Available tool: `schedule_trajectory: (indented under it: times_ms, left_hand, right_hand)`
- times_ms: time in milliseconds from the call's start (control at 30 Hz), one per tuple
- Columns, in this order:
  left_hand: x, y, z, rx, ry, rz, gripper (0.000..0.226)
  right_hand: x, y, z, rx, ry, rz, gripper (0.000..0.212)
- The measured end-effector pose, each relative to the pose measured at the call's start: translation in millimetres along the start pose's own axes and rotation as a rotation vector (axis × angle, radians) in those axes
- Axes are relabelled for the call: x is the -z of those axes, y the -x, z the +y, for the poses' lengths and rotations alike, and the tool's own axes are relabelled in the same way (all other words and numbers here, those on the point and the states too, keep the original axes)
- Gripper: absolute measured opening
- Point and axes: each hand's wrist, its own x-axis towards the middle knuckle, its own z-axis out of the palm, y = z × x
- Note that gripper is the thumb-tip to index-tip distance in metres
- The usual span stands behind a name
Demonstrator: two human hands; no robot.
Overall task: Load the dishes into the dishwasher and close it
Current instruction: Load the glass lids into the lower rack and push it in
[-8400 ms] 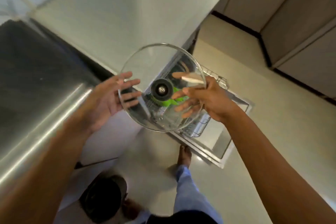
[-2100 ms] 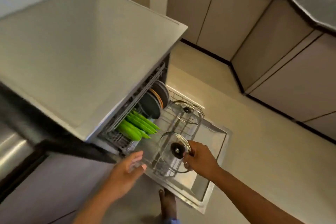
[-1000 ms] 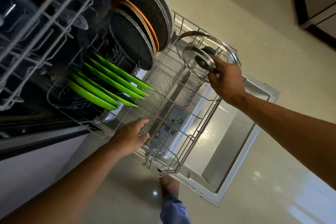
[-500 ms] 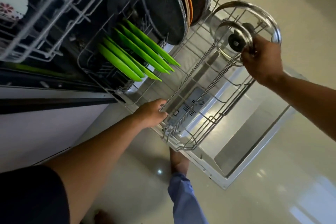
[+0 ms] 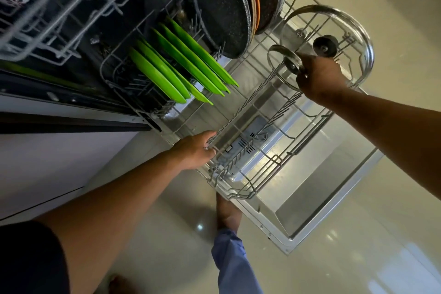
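Since half a second ago your right hand (image 5: 319, 79) has tilted the small glass lid (image 5: 282, 59) edge-on, fingers pinching its knob, just in front of the large steel-rimmed lid (image 5: 365, 48) standing in the wire rack (image 5: 274, 150). Left hand (image 5: 194, 150) still grips the rack's side wire. 4 glossy green plates (image 5: 181, 64) and speckled black pans (image 5: 222, 9) stand upright behind.
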Motion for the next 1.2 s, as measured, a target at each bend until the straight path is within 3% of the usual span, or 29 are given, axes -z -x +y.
schedule_trajectory:
  times_ms: [233, 433, 667, 833, 967, 1100, 1200]
  left_hand:
    - [1, 6, -5, -0.025, 0.076, 0.052, 0.063]
    - [2, 17, -8, -0.055, 0.145, 0.09, 0.061]
    - [21, 73, 15, -0.201, 0.279, 0.164, 0.054]
    - [51, 213, 35, -0.419, 0.457, 0.265, 0.058]
    - [69, 392, 24, -0.553, 0.616, 0.467, 0.048]
    - [70, 574, -19, -0.514, 0.66, 0.725, 0.042]
    - [54, 687, -69, -0.446, 0.743, 0.915, 0.04]
  right_hand:
    - [-7, 8, 1, -0.018, 0.198, 0.027, 0.066]
    - [11, 21, -6, -0.111, -0.031, -0.005, 0.078]
    - [51, 79, -76, 0.098, 0.018, 0.132, 0.072]
    - [97, 174, -186, 0.195, -0.164, 0.229, 0.066]
    - [153, 303, -307, 0.328, -0.475, 0.328, 0.06]
    - [191, 432, -432, 0.512, -0.702, 0.391, 0.052]
    - [203, 511, -518, 0.666, -0.786, 0.269, 0.051]
